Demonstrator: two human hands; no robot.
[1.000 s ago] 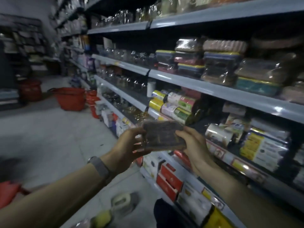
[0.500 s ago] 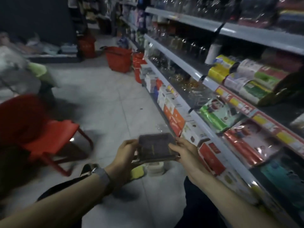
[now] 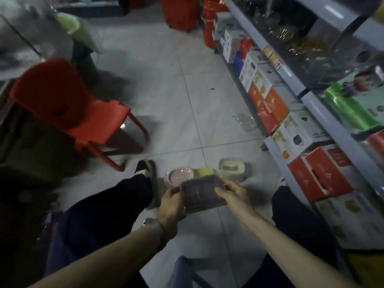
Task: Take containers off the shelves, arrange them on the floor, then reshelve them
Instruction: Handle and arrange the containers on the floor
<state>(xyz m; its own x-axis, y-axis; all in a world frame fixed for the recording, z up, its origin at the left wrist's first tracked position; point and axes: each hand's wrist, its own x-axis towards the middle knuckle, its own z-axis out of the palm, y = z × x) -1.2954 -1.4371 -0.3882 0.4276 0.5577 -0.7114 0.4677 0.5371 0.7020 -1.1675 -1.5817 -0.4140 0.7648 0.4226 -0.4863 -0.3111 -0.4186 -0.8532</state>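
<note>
Dark rectangular container (image 3: 202,193) held low over the floor (image 3: 176,100). Left hand (image 3: 171,202) and right hand (image 3: 233,193) each grip one end, fingers curled over its edges. Just beyond, in a row on the tiles: pink ribbed container (image 3: 176,177), yellow-lidded container (image 3: 204,171), cream clip-lid tub (image 3: 231,168). Judged mid-arranging; returning them to the shelves (image 3: 291,75) not begun.

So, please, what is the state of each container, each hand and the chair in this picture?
dark container, held above the floor, not set down.
left hand, grips its left edge.
right hand, grips its right edge.
pink container, resting on the floor.
yellow container, on the floor, partly hidden.
cream container, on the floor, lid seemingly on.
red chair, upright, unoccupied.
</note>
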